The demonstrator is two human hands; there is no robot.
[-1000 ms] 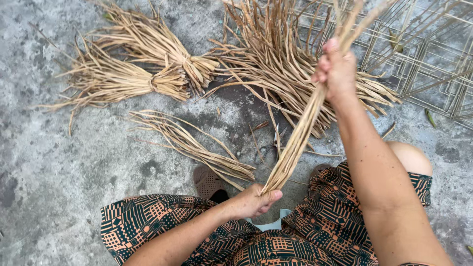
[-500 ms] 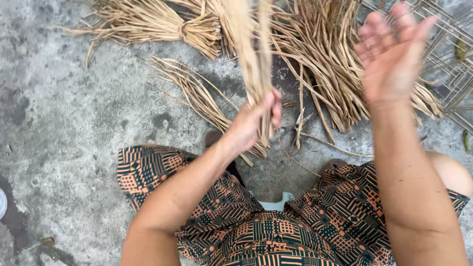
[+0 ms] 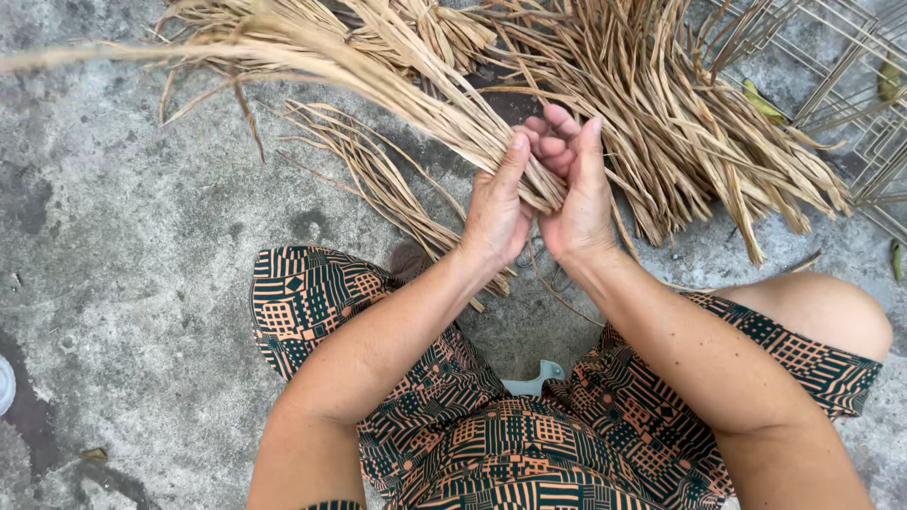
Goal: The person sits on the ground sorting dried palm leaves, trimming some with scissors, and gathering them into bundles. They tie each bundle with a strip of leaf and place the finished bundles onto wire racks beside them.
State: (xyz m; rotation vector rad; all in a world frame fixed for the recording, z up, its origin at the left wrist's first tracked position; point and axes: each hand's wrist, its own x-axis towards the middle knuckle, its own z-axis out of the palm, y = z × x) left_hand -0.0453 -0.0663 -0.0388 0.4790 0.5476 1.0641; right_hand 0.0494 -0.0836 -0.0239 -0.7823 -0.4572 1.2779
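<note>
**Both hands closed on one bundle of dried strips**

Your left hand (image 3: 498, 210) and right hand (image 3: 573, 194) sit pressed together, both clamped around the butt end of a bundle of dried strips (image 3: 378, 80). The bundle slants up and away to the left, its tips running out past the frame's left edge.

To your left the concrete floor (image 3: 123, 283) lies open and wide; it is grey, rough and mottled, with dark stains near the lower left corner. A thin loose bunch (image 3: 378, 179) rests on it just beside your left wrist. Ahead and to the right the room closes in: a heap of strips (image 3: 680, 113) fans out from just beyond your fingertips, flat, pale tan and fibrous, with frayed, splayed ends. Behind it, at the upper right corner, a woven lattice (image 3: 850, 85) of thin canes lies flat, a green leaf (image 3: 763, 100) caught at its edge.

Your knees, in patterned cloth (image 3: 321, 297) of orange and dark green, bracket the space below your hands.
</note>
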